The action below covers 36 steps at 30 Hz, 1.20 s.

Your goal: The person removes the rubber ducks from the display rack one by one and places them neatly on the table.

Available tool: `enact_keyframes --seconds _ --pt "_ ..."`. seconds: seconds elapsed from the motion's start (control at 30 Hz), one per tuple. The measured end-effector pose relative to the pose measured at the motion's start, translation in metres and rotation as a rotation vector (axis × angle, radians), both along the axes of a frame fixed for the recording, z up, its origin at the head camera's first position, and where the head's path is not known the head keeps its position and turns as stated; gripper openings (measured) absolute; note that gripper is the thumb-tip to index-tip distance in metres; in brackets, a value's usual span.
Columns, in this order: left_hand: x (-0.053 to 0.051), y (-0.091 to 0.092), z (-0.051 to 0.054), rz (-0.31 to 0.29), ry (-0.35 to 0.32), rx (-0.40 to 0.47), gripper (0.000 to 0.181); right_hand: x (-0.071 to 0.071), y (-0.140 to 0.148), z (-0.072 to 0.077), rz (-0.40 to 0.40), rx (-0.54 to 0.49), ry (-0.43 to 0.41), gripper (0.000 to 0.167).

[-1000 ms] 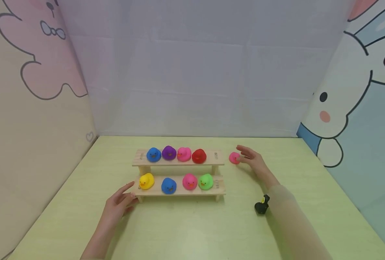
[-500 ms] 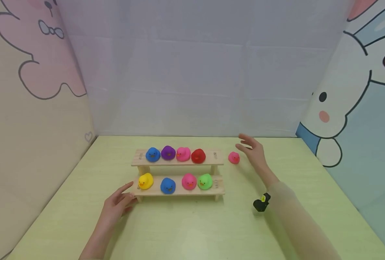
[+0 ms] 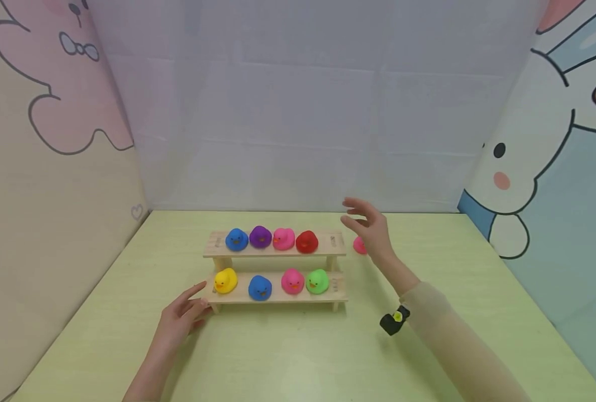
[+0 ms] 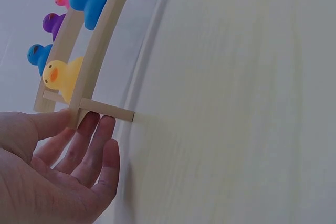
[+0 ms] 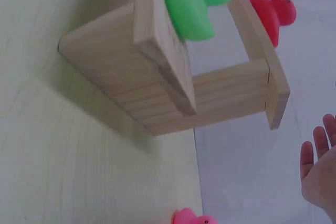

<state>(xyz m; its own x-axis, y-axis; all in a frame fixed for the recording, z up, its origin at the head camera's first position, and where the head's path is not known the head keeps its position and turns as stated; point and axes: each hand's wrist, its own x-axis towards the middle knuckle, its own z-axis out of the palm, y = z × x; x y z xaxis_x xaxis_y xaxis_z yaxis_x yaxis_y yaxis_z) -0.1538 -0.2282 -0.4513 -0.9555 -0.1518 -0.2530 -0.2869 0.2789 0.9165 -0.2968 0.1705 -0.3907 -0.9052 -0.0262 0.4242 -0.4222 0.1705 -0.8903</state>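
Observation:
A two-tier wooden stand (image 3: 335, 241) bears small rubber ducks. Blue, purple, pink and red ducks (image 3: 307, 242) line the upper tier; yellow (image 3: 225, 280), blue, pink and green ducks (image 3: 318, 281) sit on the lower. My left hand (image 3: 179, 318) holds the lower tier's left end, thumb at the board and fingers beneath it, as the left wrist view shows. Raised in the air right of the stand, my right hand (image 3: 373, 228) has loosely bent fingers around nothing. Partly hidden behind it, a pink duck (image 3: 360, 245) lies on the table, apart from the stand.
A black device with a yellow spot (image 3: 395, 320) sits by the right sleeve (image 3: 443, 324). The pale table (image 3: 287, 357) meets a plain back sheet (image 3: 287, 123). Side panels carry a pink cartoon figure and a white rabbit (image 3: 509, 167).
My right hand has drawn back from the loose pink duck, risen, then swung left toward the stand's right end. The left hand and the ducks keep their places.

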Motion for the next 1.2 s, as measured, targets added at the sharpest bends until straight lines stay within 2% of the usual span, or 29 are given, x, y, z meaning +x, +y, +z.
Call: enact_keyframes --seconds 0.23,0.5,0.8,1.2 --pt "-0.001 0.001 0.001 0.002 -0.014 -0.004 0.05 0.015 -0.025 0.015 0.097 0.02 0.032 0.043" --pt "0.0 0.001 0.001 0.002 -0.005 0.002 0.05 0.025 -0.041 0.02 0.163 0.031 0.04 0.044" --pt "0.001 -0.001 0.0 -0.006 0.003 -0.001 0.05 0.03 -0.05 0.013 0.18 0.084 0.002 0.045" --pt "0.0 -0.001 0.001 -0.016 -0.001 -0.02 0.055 0.03 -0.052 0.002 0.217 0.225 -0.089 0.045"
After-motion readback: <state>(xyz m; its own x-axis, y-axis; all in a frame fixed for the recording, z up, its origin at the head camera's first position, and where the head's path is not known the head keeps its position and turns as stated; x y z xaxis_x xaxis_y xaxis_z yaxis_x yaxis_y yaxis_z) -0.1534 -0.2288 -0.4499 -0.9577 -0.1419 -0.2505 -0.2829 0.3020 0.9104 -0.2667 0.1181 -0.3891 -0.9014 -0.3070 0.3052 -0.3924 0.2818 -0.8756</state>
